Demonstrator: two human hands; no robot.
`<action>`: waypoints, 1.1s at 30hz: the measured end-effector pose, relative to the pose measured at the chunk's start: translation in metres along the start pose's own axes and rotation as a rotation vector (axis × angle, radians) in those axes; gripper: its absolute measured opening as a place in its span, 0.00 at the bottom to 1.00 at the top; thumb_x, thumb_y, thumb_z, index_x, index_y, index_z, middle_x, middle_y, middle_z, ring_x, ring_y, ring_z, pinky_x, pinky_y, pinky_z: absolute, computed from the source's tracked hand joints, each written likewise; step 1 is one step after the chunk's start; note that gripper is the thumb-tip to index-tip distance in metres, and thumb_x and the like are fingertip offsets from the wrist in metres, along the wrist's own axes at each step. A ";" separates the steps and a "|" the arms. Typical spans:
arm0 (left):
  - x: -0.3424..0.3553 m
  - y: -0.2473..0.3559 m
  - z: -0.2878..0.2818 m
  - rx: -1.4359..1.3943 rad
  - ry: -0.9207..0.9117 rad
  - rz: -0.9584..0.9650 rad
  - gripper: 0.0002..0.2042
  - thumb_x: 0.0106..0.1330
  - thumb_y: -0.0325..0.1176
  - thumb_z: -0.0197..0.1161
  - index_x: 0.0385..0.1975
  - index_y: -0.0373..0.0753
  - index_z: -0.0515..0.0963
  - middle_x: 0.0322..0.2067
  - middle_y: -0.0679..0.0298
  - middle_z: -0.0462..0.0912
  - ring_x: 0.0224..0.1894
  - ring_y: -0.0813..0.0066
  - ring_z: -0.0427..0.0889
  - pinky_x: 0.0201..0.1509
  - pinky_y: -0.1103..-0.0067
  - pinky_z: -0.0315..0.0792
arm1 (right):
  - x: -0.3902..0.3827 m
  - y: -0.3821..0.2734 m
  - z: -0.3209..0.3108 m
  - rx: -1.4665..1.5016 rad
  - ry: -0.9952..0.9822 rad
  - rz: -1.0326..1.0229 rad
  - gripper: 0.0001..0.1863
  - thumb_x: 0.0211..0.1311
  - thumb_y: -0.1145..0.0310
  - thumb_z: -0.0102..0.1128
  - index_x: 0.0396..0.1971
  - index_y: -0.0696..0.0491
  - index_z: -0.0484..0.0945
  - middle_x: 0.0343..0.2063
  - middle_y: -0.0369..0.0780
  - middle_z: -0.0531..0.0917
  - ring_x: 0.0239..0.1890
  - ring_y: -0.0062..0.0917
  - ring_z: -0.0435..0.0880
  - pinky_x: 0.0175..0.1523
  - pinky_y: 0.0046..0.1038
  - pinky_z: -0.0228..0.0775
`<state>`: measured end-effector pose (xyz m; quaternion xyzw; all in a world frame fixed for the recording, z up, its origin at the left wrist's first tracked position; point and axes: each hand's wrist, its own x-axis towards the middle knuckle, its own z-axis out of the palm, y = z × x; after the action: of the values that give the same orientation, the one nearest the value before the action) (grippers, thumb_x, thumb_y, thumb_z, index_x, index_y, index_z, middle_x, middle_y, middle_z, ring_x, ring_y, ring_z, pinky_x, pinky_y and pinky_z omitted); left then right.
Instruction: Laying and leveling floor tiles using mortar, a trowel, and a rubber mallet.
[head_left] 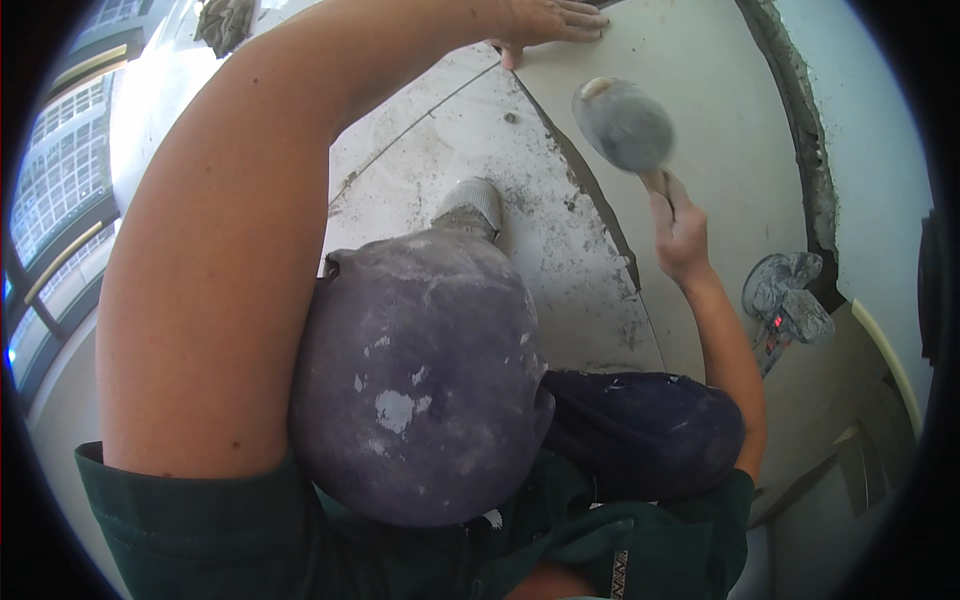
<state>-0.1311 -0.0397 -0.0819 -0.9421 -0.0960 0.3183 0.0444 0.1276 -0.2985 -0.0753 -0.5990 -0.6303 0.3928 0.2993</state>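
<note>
Grey, round-headed, dusty mallet point(628, 128) on a pale handle: one, held in our right hand point(682, 235). Grip closed, fingers wrapped about the handle close to the head; we judge the short hold is for control rather than force. Head slightly blurred, over the large, smooth, pale beige tile point(725, 110); whether it touches the surface, we cannot tell.

Left hand point(545, 22), ours: one, grip released, holding nothing, fingers stretched out on the same tile near its far left corner, thumb by the edge. We take this placing as a way to steady the slab or feel its level.

Left of the tile: one white, mortar-speckled floor tile point(560, 290), with a dark, ragged gap point(590, 190) between the two. Right of it: one rough grey mortar strip point(808, 140), running along the pale, smooth wall point(875, 130).

Near our right forearm: one grey, mortar-caked tool point(790, 300) with a small red light, touched by neither hand, perhaps parked within reach.

Nearest us: dusty, dark purple-blue trousers point(430, 400), knees bent, we suppose, to bring us low; beyond them, one ribbed, grey-dusted shoe point(470, 205) on the speckled tile.
</note>
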 end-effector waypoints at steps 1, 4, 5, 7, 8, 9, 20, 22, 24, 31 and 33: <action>0.002 -0.003 0.001 0.025 0.031 0.018 0.62 0.42 0.52 0.81 0.75 0.37 0.48 0.77 0.54 0.45 0.79 0.59 0.45 0.83 0.67 0.42 | 0.002 0.008 -0.002 -0.137 -0.110 0.111 0.20 0.74 0.58 0.52 0.55 0.57 0.76 0.20 0.51 0.76 0.24 0.32 0.83 0.32 0.36 0.72; -0.001 0.005 0.006 0.065 0.044 -0.008 0.62 0.42 0.52 0.81 0.75 0.37 0.48 0.77 0.53 0.46 0.79 0.59 0.45 0.82 0.67 0.43 | 0.011 -0.016 -0.007 -0.152 -0.189 0.228 0.19 0.74 0.60 0.52 0.55 0.57 0.76 0.19 0.50 0.76 0.24 0.34 0.83 0.32 0.35 0.72; -0.005 0.002 0.006 0.063 0.039 -0.003 0.62 0.42 0.52 0.81 0.75 0.37 0.48 0.77 0.53 0.46 0.79 0.59 0.45 0.82 0.67 0.43 | 0.013 -0.027 -0.006 -0.036 -0.157 0.236 0.19 0.74 0.61 0.51 0.55 0.57 0.76 0.19 0.50 0.76 0.24 0.36 0.83 0.32 0.35 0.72; -0.007 -0.011 -0.009 -0.140 0.088 0.143 0.61 0.42 0.52 0.81 0.75 0.37 0.48 0.76 0.52 0.46 0.79 0.58 0.45 0.82 0.67 0.43 | 0.002 -0.009 -0.001 -0.024 -0.055 0.121 0.19 0.74 0.61 0.52 0.55 0.57 0.76 0.19 0.50 0.76 0.23 0.37 0.82 0.32 0.36 0.72; -0.008 -0.009 -0.011 -0.143 0.090 0.152 0.61 0.42 0.52 0.81 0.75 0.37 0.48 0.76 0.52 0.46 0.79 0.58 0.45 0.82 0.67 0.43 | -0.004 -0.002 0.001 -0.007 0.039 0.005 0.19 0.74 0.60 0.52 0.55 0.57 0.76 0.18 0.49 0.75 0.23 0.38 0.82 0.31 0.36 0.71; -0.007 -0.010 -0.009 -0.137 0.087 0.151 0.61 0.43 0.51 0.81 0.75 0.37 0.48 0.76 0.52 0.46 0.79 0.59 0.45 0.82 0.67 0.43 | 0.000 0.002 0.000 -0.010 0.041 0.007 0.19 0.74 0.60 0.52 0.55 0.57 0.76 0.18 0.49 0.75 0.23 0.38 0.82 0.31 0.36 0.71; 0.010 0.003 0.003 -0.196 0.116 -0.055 0.65 0.30 0.44 0.85 0.75 0.49 0.51 0.77 0.67 0.48 0.78 0.70 0.47 0.83 0.73 0.44 | 0.003 0.016 -0.011 -0.192 -0.106 0.263 0.19 0.74 0.60 0.52 0.54 0.58 0.76 0.19 0.48 0.77 0.21 0.39 0.78 0.33 0.36 0.72; 0.005 0.004 0.015 -0.179 0.093 -0.030 0.65 0.31 0.43 0.85 0.75 0.47 0.52 0.77 0.66 0.46 0.78 0.69 0.46 0.83 0.73 0.44 | 0.016 0.004 -0.012 -0.079 -0.022 0.265 0.20 0.74 0.59 0.51 0.54 0.58 0.76 0.20 0.48 0.77 0.22 0.38 0.78 0.34 0.36 0.72; 0.001 -0.003 0.012 -0.153 0.105 -0.013 0.64 0.31 0.43 0.86 0.75 0.46 0.52 0.78 0.66 0.45 0.79 0.68 0.46 0.83 0.73 0.44 | 0.030 -0.001 -0.018 0.041 0.054 0.254 0.20 0.75 0.58 0.51 0.53 0.58 0.76 0.20 0.48 0.77 0.22 0.36 0.78 0.34 0.35 0.72; 0.004 -0.002 0.005 -0.239 0.102 0.007 0.64 0.32 0.44 0.85 0.74 0.44 0.51 0.77 0.63 0.45 0.79 0.67 0.43 0.83 0.73 0.41 | 0.062 0.036 -0.064 -0.108 0.231 0.375 0.18 0.77 0.56 0.47 0.45 0.57 0.77 0.19 0.31 0.70 0.22 0.14 0.68 0.28 0.23 0.64; -0.001 -0.007 0.006 -0.248 0.128 0.008 0.64 0.32 0.44 0.85 0.75 0.43 0.51 0.77 0.63 0.45 0.79 0.67 0.43 0.83 0.74 0.41 | 0.068 0.026 -0.068 0.005 0.256 0.364 0.18 0.77 0.56 0.47 0.44 0.57 0.76 0.19 0.31 0.70 0.21 0.14 0.68 0.28 0.23 0.63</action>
<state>-0.1368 -0.0333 -0.0850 -0.9590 -0.1281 0.2435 -0.0677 0.1913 -0.2226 -0.0690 -0.7471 -0.4675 0.3630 0.3025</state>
